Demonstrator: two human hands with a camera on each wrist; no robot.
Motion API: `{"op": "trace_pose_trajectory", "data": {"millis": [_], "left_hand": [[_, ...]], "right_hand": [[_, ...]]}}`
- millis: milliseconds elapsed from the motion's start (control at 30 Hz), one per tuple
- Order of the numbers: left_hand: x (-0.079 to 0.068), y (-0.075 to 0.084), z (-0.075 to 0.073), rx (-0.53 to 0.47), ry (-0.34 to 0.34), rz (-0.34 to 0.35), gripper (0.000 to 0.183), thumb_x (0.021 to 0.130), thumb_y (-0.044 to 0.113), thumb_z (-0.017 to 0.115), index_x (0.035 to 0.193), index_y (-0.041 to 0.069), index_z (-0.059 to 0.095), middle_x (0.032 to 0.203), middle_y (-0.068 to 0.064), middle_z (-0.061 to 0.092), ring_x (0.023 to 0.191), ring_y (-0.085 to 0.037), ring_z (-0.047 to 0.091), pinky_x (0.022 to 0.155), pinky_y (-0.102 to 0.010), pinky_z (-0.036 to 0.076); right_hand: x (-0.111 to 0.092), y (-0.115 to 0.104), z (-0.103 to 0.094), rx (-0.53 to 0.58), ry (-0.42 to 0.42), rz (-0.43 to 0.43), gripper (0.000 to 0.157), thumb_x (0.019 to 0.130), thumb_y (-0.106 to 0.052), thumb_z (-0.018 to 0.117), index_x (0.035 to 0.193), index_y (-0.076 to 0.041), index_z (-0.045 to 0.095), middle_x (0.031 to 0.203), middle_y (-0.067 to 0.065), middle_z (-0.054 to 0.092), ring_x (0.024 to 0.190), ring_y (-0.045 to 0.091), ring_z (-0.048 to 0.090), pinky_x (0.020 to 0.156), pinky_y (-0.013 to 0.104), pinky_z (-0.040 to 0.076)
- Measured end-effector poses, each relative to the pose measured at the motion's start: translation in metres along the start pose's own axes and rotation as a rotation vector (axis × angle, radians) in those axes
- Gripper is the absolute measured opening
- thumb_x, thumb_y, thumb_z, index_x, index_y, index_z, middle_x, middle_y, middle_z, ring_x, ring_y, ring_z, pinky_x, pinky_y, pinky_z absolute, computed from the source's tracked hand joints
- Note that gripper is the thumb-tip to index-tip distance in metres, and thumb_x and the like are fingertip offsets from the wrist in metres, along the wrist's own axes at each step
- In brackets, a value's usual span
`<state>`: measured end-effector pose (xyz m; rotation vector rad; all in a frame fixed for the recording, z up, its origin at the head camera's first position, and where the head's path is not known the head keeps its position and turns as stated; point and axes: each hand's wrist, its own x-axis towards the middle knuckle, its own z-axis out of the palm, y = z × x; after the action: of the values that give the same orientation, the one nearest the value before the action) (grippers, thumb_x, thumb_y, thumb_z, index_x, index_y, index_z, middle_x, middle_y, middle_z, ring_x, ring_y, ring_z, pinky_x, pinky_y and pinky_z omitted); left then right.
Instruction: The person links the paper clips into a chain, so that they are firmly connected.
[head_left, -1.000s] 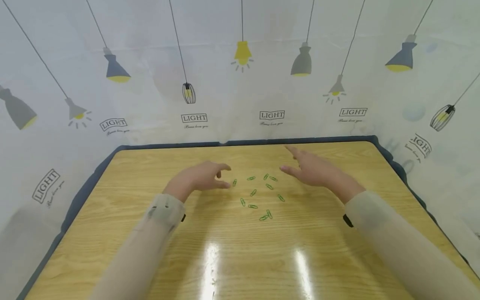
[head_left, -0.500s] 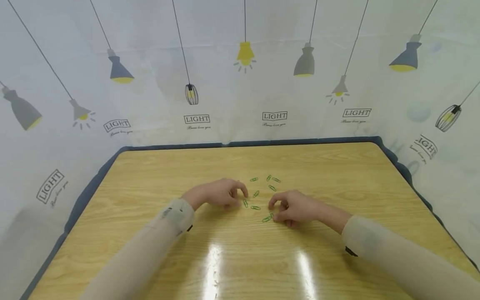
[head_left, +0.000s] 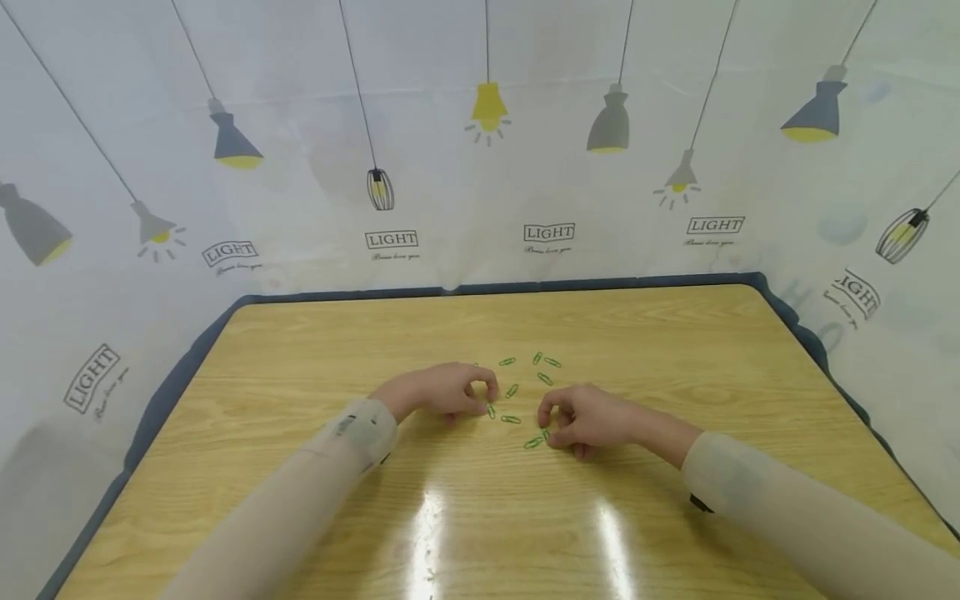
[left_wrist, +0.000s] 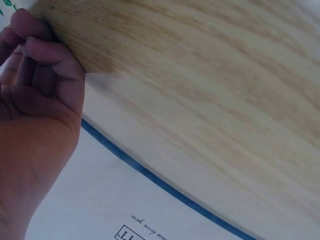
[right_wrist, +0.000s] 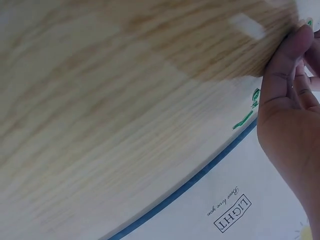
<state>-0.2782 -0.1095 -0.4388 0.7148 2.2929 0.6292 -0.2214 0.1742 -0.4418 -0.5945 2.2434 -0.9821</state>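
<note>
Several green paper clips lie scattered on the wooden table (head_left: pixel 300 350). In the head view my left hand (head_left: pixel 448 390) has its thumb and index finger curled in at a paper clip (head_left: pixel 491 412), with the tips close together. To its right, my right hand (head_left: pixel 588 417) pinches at another paper clip (head_left: pixel 546 434) with curled thumb and index finger. That clip is partly covered by the fingertips and lies against a further clip (head_left: pixel 532 443). The left wrist view shows the left hand (left_wrist: pixel 40 90) from the palm side. The right wrist view shows the right hand (right_wrist: pixel 290 105) low over the table.
Between and beyond the hands lie more loose clips, such as one at the middle (head_left: pixel 512 391) and one farther right (head_left: pixel 545 378). A dark blue edge (head_left: pixel 585 285) borders the table's far side. Behind it hangs a pale curtain (head_left: pixel 450 200) printed with lamps.
Over the second both hands have come down and inward to the clips, the right one from farther back. In the last half second the left thumb and index finger have drawn slightly closer together.
</note>
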Motion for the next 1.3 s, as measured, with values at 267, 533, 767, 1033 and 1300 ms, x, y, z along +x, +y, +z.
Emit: {"op": "trace_pose_trajectory", "data": {"millis": [267,533,767,1033,1300], "left_hand": [[0.0,-0.001,0.001,-0.051,0.015,-0.01,0.006,0.106,0.021,0.068,0.108,0.016,0.067,0.073,0.002,0.062,0.056,-0.012,0.053,0.056,-0.024,0.047],[0.0,0.0,0.006,-0.026,0.029,-0.026,0.004,0.106,0.015,0.067,0.106,0.012,0.068,0.064,0.001,0.058,0.055,-0.012,0.051,0.056,-0.023,0.045],[-0.002,0.0,0.005,-0.055,0.027,-0.019,0.004,0.103,0.012,0.069,0.1,0.01,0.071,0.065,0.0,0.061,0.055,-0.012,0.053,0.055,-0.023,0.046],[-0.008,-0.007,0.002,-0.118,0.094,0.063,0.01,0.104,0.015,0.067,0.097,0.014,0.073,0.081,0.0,0.068,0.064,-0.013,0.058,0.062,-0.025,0.05],[-0.025,0.022,-0.004,-0.465,0.239,0.228,0.019,0.1,0.018,0.073,0.11,0.002,0.076,0.108,-0.028,0.076,0.089,-0.023,0.075,0.094,-0.052,0.062]], "right_hand": [[-0.006,-0.004,0.005,0.04,0.054,-0.002,0.013,0.099,-0.005,0.074,0.108,-0.007,0.065,0.09,0.007,0.064,0.064,0.015,0.062,0.057,0.027,0.056],[-0.007,-0.003,0.009,0.039,0.101,-0.036,0.014,0.095,0.001,0.075,0.103,-0.003,0.064,0.091,0.008,0.065,0.068,0.015,0.065,0.061,0.03,0.061],[-0.005,-0.004,0.009,0.054,0.091,-0.051,0.011,0.095,0.003,0.073,0.101,-0.002,0.064,0.089,0.008,0.067,0.07,0.017,0.068,0.062,0.032,0.062],[-0.002,-0.006,-0.006,0.007,0.152,-0.122,0.011,0.101,-0.004,0.068,0.11,0.0,0.069,0.092,0.011,0.07,0.066,0.014,0.062,0.06,0.031,0.057],[-0.012,-0.041,-0.023,0.153,0.269,-0.185,0.017,0.103,-0.012,0.071,0.117,-0.002,0.068,0.106,0.023,0.072,0.086,0.025,0.071,0.078,0.044,0.066]]}}
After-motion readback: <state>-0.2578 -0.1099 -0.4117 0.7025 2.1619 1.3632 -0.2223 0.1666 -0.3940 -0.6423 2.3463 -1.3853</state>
